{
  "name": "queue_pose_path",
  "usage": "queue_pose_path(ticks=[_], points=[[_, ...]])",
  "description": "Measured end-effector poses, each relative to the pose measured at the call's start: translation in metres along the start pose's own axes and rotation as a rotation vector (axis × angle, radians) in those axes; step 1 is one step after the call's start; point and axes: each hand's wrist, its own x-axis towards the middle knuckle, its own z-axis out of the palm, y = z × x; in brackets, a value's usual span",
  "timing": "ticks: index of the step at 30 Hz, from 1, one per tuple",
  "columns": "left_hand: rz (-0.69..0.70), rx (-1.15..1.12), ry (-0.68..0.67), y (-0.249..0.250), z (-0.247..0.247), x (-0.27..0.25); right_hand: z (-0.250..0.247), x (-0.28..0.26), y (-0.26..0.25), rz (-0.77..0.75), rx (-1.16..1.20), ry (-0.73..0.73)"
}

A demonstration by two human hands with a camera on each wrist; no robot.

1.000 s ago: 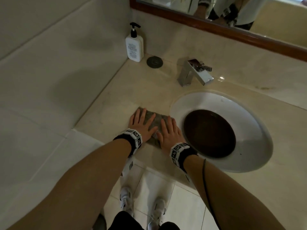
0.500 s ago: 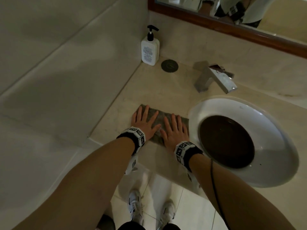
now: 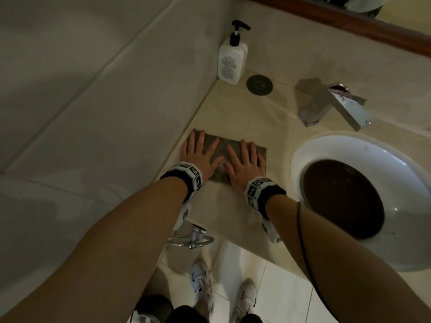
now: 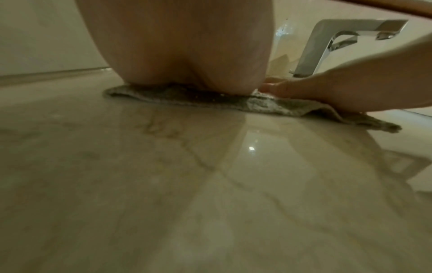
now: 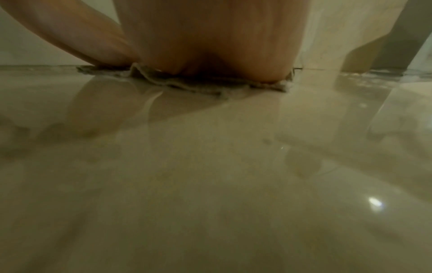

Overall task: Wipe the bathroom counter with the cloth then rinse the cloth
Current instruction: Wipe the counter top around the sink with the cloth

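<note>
A grey cloth (image 3: 222, 149) lies flat on the beige counter (image 3: 238, 115), close to the left wall. My left hand (image 3: 198, 155) presses its left half with straight, spread fingers. My right hand (image 3: 245, 163) presses the right half the same way, thumbs nearly touching. In the left wrist view the heel of the left hand (image 4: 187, 55) sits on the cloth (image 4: 268, 105), with the right hand (image 4: 339, 88) beside it. The right wrist view shows the right hand (image 5: 210, 46) on the rumpled cloth edge (image 5: 198, 85) above the glossy counter (image 5: 210, 184).
A white pump bottle (image 3: 232, 58) stands in the back corner beside a round dark cap (image 3: 259, 85). A chrome faucet (image 3: 335, 103) overhangs the white sink (image 3: 349, 150) with its dark bowl at right. A wood-framed mirror (image 3: 349, 22) runs along the back. A chrome ring (image 3: 191, 240) hangs below the counter edge.
Both hands slid the cloth to the left, away from the sink rim and up to the left wall. The fingers stay flat on it.
</note>
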Motion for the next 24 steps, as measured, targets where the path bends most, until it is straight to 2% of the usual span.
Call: queue_pose_path(ticks=[13,18,24], points=[[-0.205,-0.053,-0.023,-0.022,0.025,-0.089,0.023,-0.047,-0.039,-0.204,-0.091,-0.043],[-0.256,-0.08,-0.048,-0.004,0.034,-0.12,0.033,-0.075,-0.029,-0.269,-0.11,-0.053],[-0.198,-0.062,-0.044,0.037,0.043,-0.133,0.037,-0.104,0.01,-0.248,-0.103,-0.078]])
